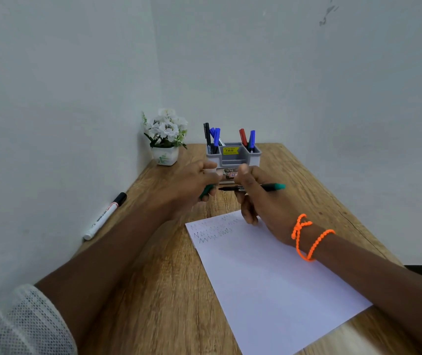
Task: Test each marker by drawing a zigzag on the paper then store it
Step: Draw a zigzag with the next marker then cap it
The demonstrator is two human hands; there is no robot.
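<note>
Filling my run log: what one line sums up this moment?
left hand: holds green cap | right hand: holds uncapped marker | paper: has zigzags | stage: cap off

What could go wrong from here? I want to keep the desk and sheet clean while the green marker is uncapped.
The right hand holds the uncapped green marker with its bare tip near the left hand, so ink may smear fingers. The green cap seems only loosely gripped and could drop. The right wrist, low over the paper, might smudge the zigzags.
</note>
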